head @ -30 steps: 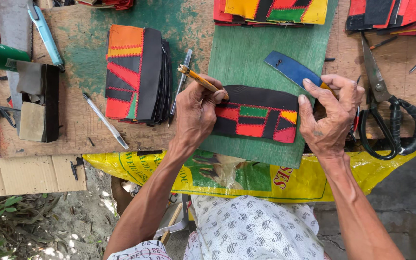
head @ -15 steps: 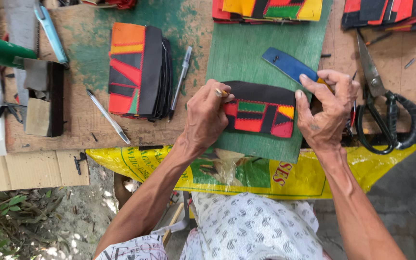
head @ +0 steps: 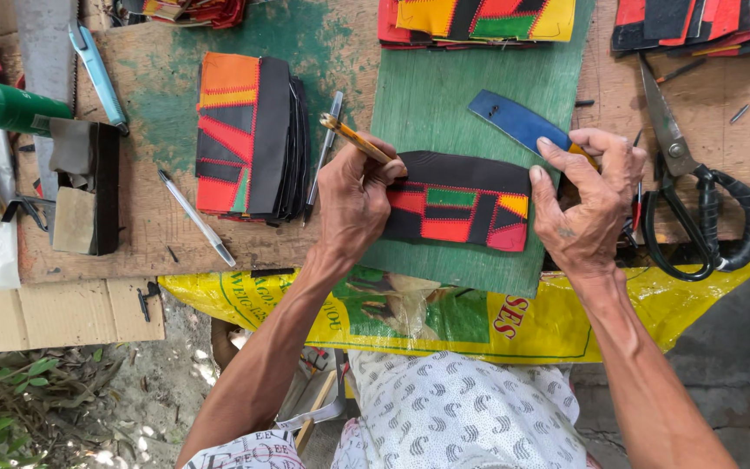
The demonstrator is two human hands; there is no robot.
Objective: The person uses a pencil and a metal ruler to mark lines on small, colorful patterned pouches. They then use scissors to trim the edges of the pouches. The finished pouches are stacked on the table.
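Bright, even daylight; sharp focus

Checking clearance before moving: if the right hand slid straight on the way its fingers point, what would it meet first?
Probably the blue flat strip, which the right hand already touches at its fingertips; beyond lies the green board.

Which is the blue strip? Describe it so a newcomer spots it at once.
Start at the green board in the middle of the bench. Near its right edge, just above the patchwork piece under both hands, lies the blue strip, tilted, its lower end under the right hand. It is the only plain blue piece there; everything beside it is multicoloured or black.
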